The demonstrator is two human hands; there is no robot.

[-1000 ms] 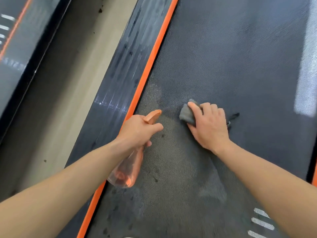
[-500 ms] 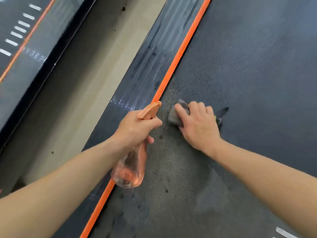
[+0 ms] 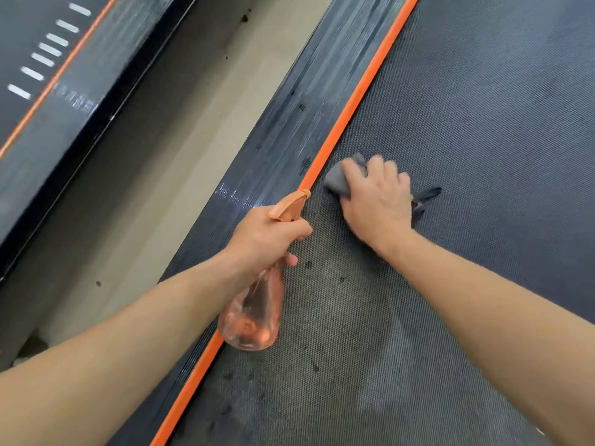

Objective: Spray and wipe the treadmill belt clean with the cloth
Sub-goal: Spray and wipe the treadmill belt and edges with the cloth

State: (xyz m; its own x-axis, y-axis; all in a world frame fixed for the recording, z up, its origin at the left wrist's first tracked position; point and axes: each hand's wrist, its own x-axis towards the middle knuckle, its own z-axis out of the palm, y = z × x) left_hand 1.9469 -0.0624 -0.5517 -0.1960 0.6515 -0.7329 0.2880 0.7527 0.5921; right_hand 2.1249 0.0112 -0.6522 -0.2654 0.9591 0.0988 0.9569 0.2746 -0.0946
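The dark textured treadmill belt (image 3: 483,107) fills the right side of the head view, with dusty pale patches and dark specks in its near part. My right hand (image 3: 376,204) presses a grey cloth (image 3: 336,180) flat on the belt, close to the orange edge strip (image 3: 357,101); part of the cloth sticks out behind the hand. My left hand (image 3: 264,236) grips the neck of an orange translucent spray bottle (image 3: 254,313), nozzle pointing up toward the belt, bottle body hanging over the strip.
A ribbed dark side rail (image 3: 283,123) runs left of the orange strip. Beyond it lies a strip of beige floor (image 3: 180,156), and a second treadmill (image 3: 48,91) with white dashes stands at the far left.
My right hand has slid the cloth leftward across the belt toward the orange strip. The left hand keeps holding the bottle in about the same place relative to the strip.
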